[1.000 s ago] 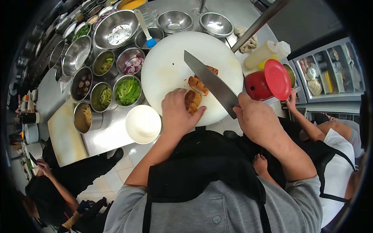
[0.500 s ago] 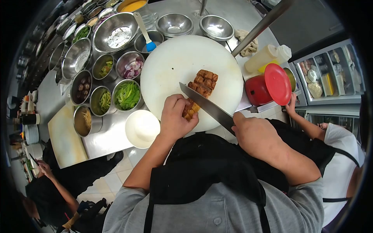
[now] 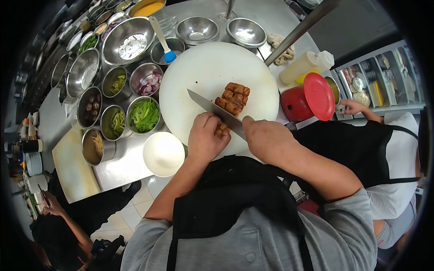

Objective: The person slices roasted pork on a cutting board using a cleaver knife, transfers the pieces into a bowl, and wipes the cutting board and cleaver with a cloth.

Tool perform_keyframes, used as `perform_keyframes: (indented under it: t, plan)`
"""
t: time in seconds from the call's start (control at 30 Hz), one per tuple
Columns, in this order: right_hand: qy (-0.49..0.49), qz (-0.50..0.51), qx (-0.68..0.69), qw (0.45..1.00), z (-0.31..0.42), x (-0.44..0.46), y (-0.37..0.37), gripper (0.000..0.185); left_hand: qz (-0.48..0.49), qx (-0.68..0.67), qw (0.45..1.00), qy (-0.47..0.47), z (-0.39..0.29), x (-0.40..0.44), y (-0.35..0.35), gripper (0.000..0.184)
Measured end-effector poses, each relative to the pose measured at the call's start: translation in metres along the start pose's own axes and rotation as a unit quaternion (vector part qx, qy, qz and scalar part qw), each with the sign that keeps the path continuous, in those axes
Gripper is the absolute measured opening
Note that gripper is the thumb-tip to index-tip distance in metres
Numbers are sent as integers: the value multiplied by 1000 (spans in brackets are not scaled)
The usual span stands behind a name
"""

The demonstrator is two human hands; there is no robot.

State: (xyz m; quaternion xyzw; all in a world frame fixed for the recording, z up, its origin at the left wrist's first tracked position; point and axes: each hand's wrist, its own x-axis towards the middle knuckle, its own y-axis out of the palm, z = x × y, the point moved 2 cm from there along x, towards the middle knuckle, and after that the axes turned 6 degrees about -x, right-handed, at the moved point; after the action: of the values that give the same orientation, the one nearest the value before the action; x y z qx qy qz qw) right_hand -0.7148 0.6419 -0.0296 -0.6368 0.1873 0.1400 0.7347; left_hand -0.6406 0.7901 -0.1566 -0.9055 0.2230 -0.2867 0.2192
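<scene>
On the round white cutting board (image 3: 190,74) lies a golden-brown, crisp-looking block of meat (image 3: 233,95), scored or cut into chunky squares. My left hand (image 3: 205,137) is closed with curled fingers on its near end, and small golden bits show below the fingertips. The handle of a long kitchen knife (image 3: 204,102) is wrapped in my right hand (image 3: 269,139). Its blade slants up and left across the block, right beside my left fingers, with the tip over bare board. How deep the edge sits in the meat cannot be made out.
A white bowl (image 3: 163,154) stands left of the board. Steel containers hold cut greens (image 3: 143,116), red onion (image 3: 150,85) and mushrooms. A red lidded container (image 3: 296,105) and squeeze bottles (image 3: 296,67) stand right, near a co-worker's hand (image 3: 354,107). Another person is at lower left.
My right hand and the knife have moved left, so the blade reaches farther over the board. My left hand keeps its hold. The co-worker's hand at right has shifted slightly.
</scene>
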Motion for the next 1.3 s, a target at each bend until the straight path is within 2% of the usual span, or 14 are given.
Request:
perform_keyframes:
  t: [0.17,0.23,0.27,0.4,0.5,0.57,0.6,0.77,0.87,1.0,1.17,1.3]
  plan:
    - [-11,38,-1,999,-6,-27,-2,14,-9,-7,1000,-8,1,0,1,26]
    - [1,21,7,1000,-4,-19,17,15,-6,-2,1000,-12,4,-1,2,26]
    - [-24,-27,25,999,0,-12,25,17,-1,1,1000,-13,3,-2,2,26]
    - [15,-16,21,1000,-3,-12,17,16,15,7,1000,-9,-1,-5,-6,32]
    - [10,-41,18,999,-16,-34,-2,14,-14,-8,1000,-14,-9,-7,-16,42]
    - [40,-116,19,992,-26,-43,-15,16,-14,56,998,-22,-6,-8,-18,56]
    - [55,-133,34,989,-31,-44,-18,20,-13,59,998,-20,-10,-6,-15,56]
    - [66,-144,95,983,-41,-55,-18,20,9,158,986,-42,-25,4,7,76]
    - [77,-130,125,981,-46,-62,-8,21,25,159,985,-70,-19,-1,10,74]
    - [71,-132,147,978,-54,-70,4,22,19,162,986,-37,-21,0,11,68]
    - [102,-107,170,974,-59,-70,8,22,22,143,989,-6,-14,1,20,40]
    - [111,-108,180,971,-63,-70,10,23,4,120,993,-11,4,6,9,29]
